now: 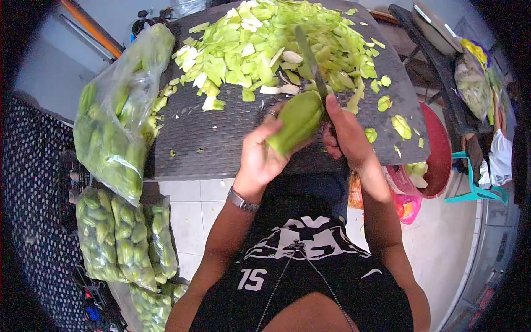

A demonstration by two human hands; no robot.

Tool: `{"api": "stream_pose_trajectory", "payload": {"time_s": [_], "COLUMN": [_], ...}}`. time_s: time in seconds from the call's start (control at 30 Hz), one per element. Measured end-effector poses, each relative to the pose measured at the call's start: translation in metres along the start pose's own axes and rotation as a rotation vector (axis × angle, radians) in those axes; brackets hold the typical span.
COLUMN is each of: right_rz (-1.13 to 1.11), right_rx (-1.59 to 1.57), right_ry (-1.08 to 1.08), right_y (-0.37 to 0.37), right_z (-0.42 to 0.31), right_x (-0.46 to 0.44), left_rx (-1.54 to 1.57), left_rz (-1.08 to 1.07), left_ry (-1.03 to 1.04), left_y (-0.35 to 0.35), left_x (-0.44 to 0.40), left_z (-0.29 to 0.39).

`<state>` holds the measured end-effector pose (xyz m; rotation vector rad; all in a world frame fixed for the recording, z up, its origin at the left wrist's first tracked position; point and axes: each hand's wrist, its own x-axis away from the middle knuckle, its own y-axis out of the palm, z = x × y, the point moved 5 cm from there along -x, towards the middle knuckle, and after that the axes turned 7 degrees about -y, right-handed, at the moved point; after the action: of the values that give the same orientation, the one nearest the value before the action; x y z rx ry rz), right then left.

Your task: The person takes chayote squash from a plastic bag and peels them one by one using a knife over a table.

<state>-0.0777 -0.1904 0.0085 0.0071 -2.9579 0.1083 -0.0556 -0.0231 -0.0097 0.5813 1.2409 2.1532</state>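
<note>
My left hand (259, 157) is wrapped round a long green vegetable (298, 123) that looks like a chayote. Its near end is cut flat. In my right hand (349, 133) is a knife (311, 58), with the thumb along the base of the blade. The blade points away from me and lies close against the vegetable's far end. Just beyond both hands, a wide heap of pale green peels and cut pieces (243, 61) covers the far part of the dark woven-top table (204, 144). The knife's handle is hidden in my fingers.
A clear bag of green vegetables (119, 122) leans at the table's left edge. Several more filled bags (133, 238) stand on the floor below it. At right are a red tub (434, 149) with scraps, a teal stool (470, 185) and a dark side table (426, 41).
</note>
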Motion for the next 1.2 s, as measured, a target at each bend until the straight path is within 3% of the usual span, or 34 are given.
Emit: {"api": "stream_pose_trajectory", "payload": {"time_s": [0.03,0.07,0.17,0.3,0.43,0.53,0.63,0.7,0.8,0.9,1.1,1.2], "right_rz": [0.029,0.041,0.054,0.035,-0.095,-0.16,-0.162,-0.121,-0.022,-0.088,-0.233,-0.348], "right_rx": [0.018,0.135,0.382,0.718,0.997,1.079,1.1,1.095,1.107,1.038,1.031,0.887], "right_ry": [-0.027,-0.184,-0.506,-0.501,-0.575,-0.606,-0.662,-0.678,-0.66,-0.536,-0.555,-0.421], "right_y": [0.002,0.002,0.012,0.012,0.019,0.025,0.024,0.015,-0.011,-0.021,0.0,-0.017], "right_z": [-0.005,-0.016,-0.018,-0.044,-0.054,-0.054,-0.058,-0.055,-0.039,-0.033,-0.046,-0.033], "right_x": [0.001,-0.001,-0.003,0.015,0.034,0.037,0.034,0.026,0.001,-0.009,-0.008,-0.026], "left_rx": [-0.076,-0.117,-0.822,-0.508,-0.118,-0.235,-0.064,-0.196,-0.219,-0.189,-0.298,-0.312], "left_rz": [0.031,0.066,0.158,0.189,0.09,0.042,0.121,0.006,0.019,-0.02,0.013,0.011], "left_ry": [-0.027,-0.011,-0.058,-0.044,-0.061,0.099,0.093,0.05,-0.033,-0.041,-0.066,-0.037], "left_y": [0.002,0.003,0.015,-0.007,-0.026,-0.02,-0.011,-0.025,-0.022,-0.023,-0.024,-0.027], "left_x": [0.003,0.005,0.01,0.008,0.011,0.016,0.018,0.024,0.028,0.025,0.027,0.023], "left_z": [-0.006,-0.009,-0.008,-0.009,-0.013,-0.01,-0.007,-0.006,-0.001,0.001,-0.005,0.003]}}
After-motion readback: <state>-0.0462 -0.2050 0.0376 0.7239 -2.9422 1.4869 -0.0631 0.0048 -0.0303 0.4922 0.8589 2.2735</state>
